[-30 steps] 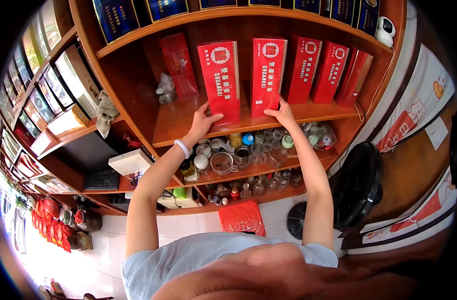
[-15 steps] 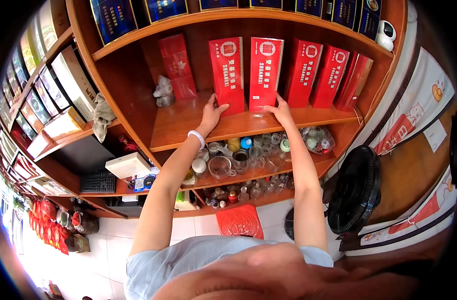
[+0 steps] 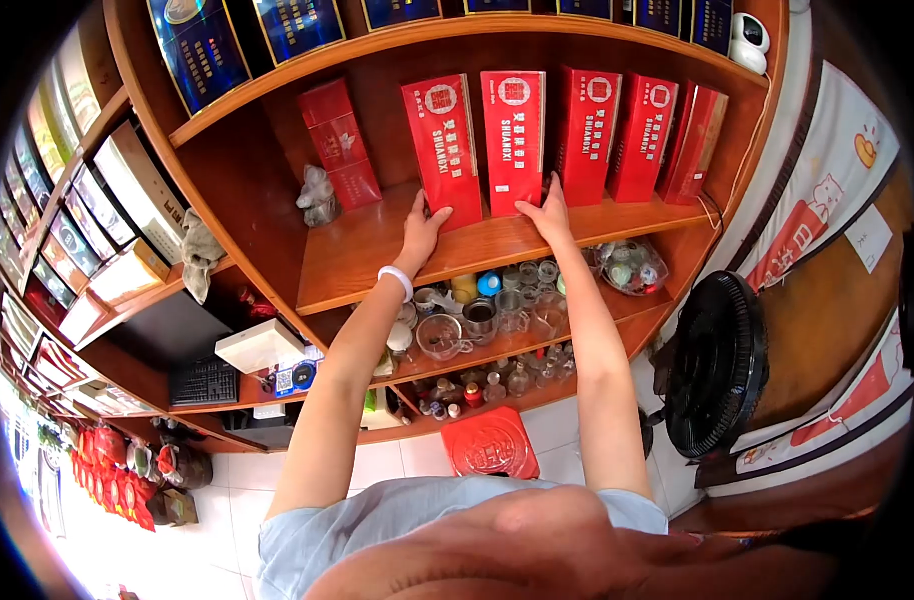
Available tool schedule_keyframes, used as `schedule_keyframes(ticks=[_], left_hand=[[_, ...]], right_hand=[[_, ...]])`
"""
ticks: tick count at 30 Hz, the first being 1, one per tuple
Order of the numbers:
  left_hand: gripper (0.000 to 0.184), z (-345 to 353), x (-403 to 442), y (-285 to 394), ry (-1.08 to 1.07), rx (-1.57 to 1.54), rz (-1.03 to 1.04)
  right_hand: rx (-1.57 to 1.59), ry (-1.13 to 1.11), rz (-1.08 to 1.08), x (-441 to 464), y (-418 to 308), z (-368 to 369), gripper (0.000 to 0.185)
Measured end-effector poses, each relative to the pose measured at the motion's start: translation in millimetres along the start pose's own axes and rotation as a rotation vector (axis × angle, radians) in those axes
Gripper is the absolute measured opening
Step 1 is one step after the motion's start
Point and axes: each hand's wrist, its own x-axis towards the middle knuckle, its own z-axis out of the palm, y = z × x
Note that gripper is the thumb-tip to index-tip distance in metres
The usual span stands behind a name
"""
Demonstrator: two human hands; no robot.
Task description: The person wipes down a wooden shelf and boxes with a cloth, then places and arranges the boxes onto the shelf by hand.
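Note:
Two tall red boxes with white lettering stand side by side on the wooden shelf. My left hand touches the lower left side of the left red box, thumb across its front and fingers apart. At the bottom of the right red box, my right hand has its thumb on the front and its fingers along the right side. More red boxes stand to the right. A darker red stack leans at the left, beside a crumpled clear plastic bag.
Dark blue boxes and a white camera occupy the upper shelf. Glass cups and bottles fill the shelves below. A red stool is on the floor; a black fan stands at the right.
The left red box has moved right, closer to the right one, with my left hand at its side. The right box now sits more upright. The whole view has shifted slightly.

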Motion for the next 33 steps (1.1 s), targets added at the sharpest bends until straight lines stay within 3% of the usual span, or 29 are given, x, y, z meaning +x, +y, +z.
schedule_keyframes(ticks=[1,6,14,19,27,33], left_hand=[[0.051,2.1,-0.5,1.2,-0.008,-0.003,0.001],[0.052,4.5,-2.2,3.4,0.060,0.033,-0.043],[0.052,-1.5,4.0,-9.8,0.010,0.054,0.010],[0.053,-4.4,0.6,-10.0,-0.021,0.160,0.005],[0.071,-1.3,0.4,-6.7,-0.009,0.524,-0.003],[0.076,1.0,0.4,-4.3,-0.032,0.581,-0.002]], right_hand=[[-0.091,0.069,0.031,-5.8,-17.0,-2.1,0.103],[-0.227,0.170,0.121,-23.2,-65.8,21.2,0.111],[-0.428,0.263,0.311,-18.2,-89.8,39.6,0.110],[-0.349,0.292,0.302,-15.0,-74.9,45.2,0.108],[-0.236,0.348,0.252,-13.9,-66.3,46.6,0.104],[-0.189,0.420,0.194,-14.9,-62.1,46.2,0.103]])
